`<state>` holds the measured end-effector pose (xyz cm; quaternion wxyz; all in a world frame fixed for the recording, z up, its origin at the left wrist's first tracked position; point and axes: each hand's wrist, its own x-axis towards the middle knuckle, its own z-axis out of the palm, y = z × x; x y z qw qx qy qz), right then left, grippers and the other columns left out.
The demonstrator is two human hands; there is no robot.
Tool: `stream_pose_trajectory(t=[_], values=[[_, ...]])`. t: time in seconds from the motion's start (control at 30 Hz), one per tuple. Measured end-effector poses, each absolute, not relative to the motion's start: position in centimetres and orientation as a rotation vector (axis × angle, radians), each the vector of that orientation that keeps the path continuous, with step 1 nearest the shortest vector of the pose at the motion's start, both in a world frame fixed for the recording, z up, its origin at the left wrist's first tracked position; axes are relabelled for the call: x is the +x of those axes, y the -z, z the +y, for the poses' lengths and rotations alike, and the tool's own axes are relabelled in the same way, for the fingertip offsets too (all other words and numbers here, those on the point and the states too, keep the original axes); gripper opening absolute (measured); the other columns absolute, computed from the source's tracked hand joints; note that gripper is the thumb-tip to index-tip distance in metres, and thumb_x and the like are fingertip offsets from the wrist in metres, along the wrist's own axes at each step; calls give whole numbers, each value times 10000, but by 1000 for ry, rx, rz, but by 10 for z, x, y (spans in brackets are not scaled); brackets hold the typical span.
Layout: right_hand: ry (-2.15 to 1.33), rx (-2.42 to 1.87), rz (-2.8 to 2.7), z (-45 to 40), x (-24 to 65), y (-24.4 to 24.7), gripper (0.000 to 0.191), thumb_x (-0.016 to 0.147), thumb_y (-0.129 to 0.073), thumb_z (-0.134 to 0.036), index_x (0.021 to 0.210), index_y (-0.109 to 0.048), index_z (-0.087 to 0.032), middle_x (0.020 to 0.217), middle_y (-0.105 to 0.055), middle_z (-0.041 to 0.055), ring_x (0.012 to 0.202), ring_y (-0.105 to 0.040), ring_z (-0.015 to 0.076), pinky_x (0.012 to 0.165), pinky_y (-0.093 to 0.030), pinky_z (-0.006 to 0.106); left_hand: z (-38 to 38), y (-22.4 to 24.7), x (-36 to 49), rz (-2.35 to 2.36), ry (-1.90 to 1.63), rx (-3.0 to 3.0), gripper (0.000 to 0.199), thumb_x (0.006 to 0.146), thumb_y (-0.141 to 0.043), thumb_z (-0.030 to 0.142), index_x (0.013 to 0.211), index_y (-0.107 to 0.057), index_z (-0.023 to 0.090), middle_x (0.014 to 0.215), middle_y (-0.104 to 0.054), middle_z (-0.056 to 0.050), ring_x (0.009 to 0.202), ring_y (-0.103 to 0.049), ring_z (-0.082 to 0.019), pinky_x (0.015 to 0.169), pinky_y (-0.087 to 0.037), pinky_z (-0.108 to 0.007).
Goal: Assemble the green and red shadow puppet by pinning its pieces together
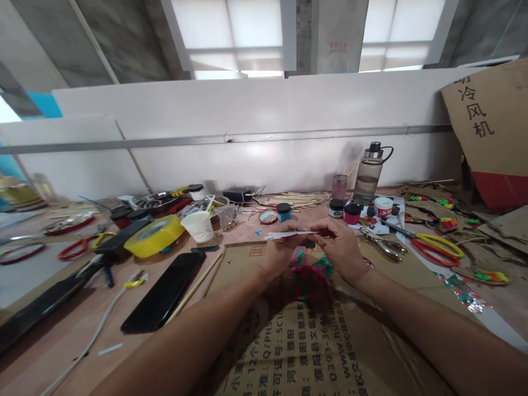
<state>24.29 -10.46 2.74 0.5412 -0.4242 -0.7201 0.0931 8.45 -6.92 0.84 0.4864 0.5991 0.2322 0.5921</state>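
Between my two hands a thin white piece (295, 234), perhaps paper, is held edge-on to the camera. The fingers of my left hand (277, 250) are closed on its left part. My right hand (339, 247) pinches its right end. Just below them lies a pink and green painted piece (309, 274) on a flattened cardboard sheet (264, 308). My hands partly hide this painted piece, and its exact shape is unclear.
A black phone (165, 291), yellow tape roll (154, 236) and paper cup (198, 226) stand at left. Paint jars (352, 213) and a water bottle (368, 173) are behind. Pliers (383, 243) and red-yellow-handled scissors (437, 248) lie at right.
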Motion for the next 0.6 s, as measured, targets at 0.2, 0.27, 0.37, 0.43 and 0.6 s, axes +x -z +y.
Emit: stream_pose_trajectory(t=[0.2, 0.27, 0.37, 0.43, 0.6], values=[[-377, -1025, -1735, -102, 242, -28, 165, 830, -650, -391, 805, -626, -229, 775, -632, 29, 721, -568, 186, 674, -477, 310, -65, -6, 86, 583, -1348, 1382, 179, 657, -798, 328, 724, -700, 194, 764, -685, -24, 751, -624, -168, 760, -515, -314], [-486, -1002, -1733, -99, 243, -26, 171, 825, -646, -386, 804, -593, -225, 772, -617, 21, 709, -562, 178, 655, -479, 305, -64, -6, 87, 607, -1328, 1366, 197, 638, -805, 339, 735, -713, 194, 774, -702, -32, 760, -631, -179, 775, -516, -323], [-533, -1008, -1750, -96, 245, -27, 198, 827, -641, -392, 764, -569, -219, 731, -594, 11, 680, -536, 167, 617, -455, 290, -63, -4, 87, 648, -1235, 1368, 241, 610, -815, 368, 739, -735, 181, 753, -717, -47, 716, -634, -190, 755, -522, -338], [-488, -1022, -1770, -96, 247, -29, 228, 827, -647, -397, 718, -564, -215, 694, -580, 10, 666, -514, 165, 608, -429, 287, -63, -4, 87, 679, -1186, 1359, 250, 609, -817, 380, 726, -743, 172, 737, -719, -50, 688, -629, -187, 736, -521, -331], [-498, -1059, -1734, -101, 247, -41, 231, 807, -670, -393, 706, -593, -199, 700, -596, 10, 673, -509, 162, 620, -402, 282, -62, -6, 87, 751, -1114, 1399, 252, 620, -821, 379, 722, -754, 158, 740, -722, -46, 694, -626, -179, 711, -506, -297]])
